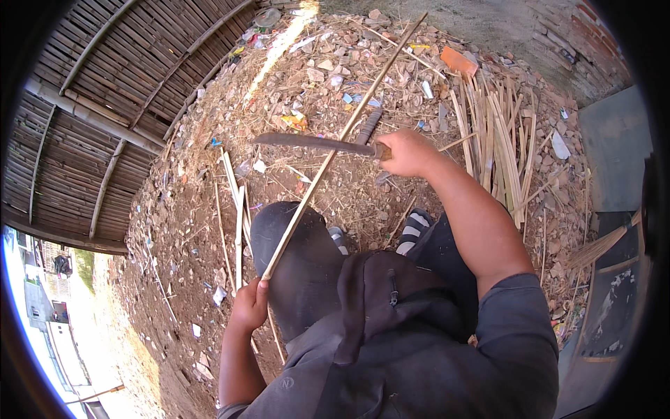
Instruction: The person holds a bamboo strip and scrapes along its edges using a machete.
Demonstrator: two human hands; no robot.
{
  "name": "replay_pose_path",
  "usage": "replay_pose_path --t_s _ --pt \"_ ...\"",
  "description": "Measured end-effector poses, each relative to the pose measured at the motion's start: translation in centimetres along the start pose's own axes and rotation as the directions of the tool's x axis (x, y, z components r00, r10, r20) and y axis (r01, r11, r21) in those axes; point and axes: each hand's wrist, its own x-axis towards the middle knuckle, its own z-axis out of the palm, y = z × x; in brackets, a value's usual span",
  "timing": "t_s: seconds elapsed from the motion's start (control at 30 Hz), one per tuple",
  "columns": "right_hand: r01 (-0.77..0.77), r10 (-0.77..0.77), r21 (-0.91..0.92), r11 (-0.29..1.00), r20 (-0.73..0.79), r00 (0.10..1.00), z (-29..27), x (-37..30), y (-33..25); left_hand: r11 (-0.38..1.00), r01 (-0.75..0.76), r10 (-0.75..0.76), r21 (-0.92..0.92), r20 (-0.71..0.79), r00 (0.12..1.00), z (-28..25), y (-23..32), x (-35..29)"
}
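Note:
My left hand is closed around the lower end of a long, thin bamboo strip. The strip slants up and away to the far right, passing over my left knee. A machete is gripped by its handle in my right hand. Its dark, slightly curved blade points left and crosses the strip near mid-length, seemingly touching it. On the ground just beyond the blade lies a dark, ribbed, elongated object, partly hidden by the machete.
A pile of split bamboo strips lies at the right, with a few more strips at the left. Rubble and litter cover the ground around an orange tile piece. A bamboo-slat fence stands left; a masonry wall rises at the back.

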Motion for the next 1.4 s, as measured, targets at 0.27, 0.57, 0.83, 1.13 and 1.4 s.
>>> replay_pose_path --t_s 0.27,0.57,0.83,1.13,1.4 --pt "-0.156 0.156 0.005 0.988 -0.064 0.986 -1.1 -0.5 0.5 0.999 0.037 -0.037 -0.021 -0.001 0.999 -0.3 0.3 -0.1" --pt "-0.181 0.172 0.216 0.959 0.063 0.983 -0.8 0.7 1.8 0.995 0.038 -0.035 -0.097 0.039 0.999 -0.6 -0.1 0.4" --pt "0.026 -0.023 -0.037 0.999 0.081 0.996 -0.4 -0.8 -3.1 0.982 0.116 -0.103 -0.149 0.093 0.990 -0.9 -0.8 0.1" --pt "-0.341 0.368 0.311 0.887 -0.029 0.930 -0.6 1.4 6.1 0.997 0.054 -0.051 -0.050 0.061 0.997 -1.2 -1.2 0.5" --pt "0.115 -0.054 -0.210 0.971 0.275 0.960 -1.8 -1.4 -4.5 0.981 0.098 -0.078 -0.166 0.128 0.989 -1.9 -1.8 -0.2"
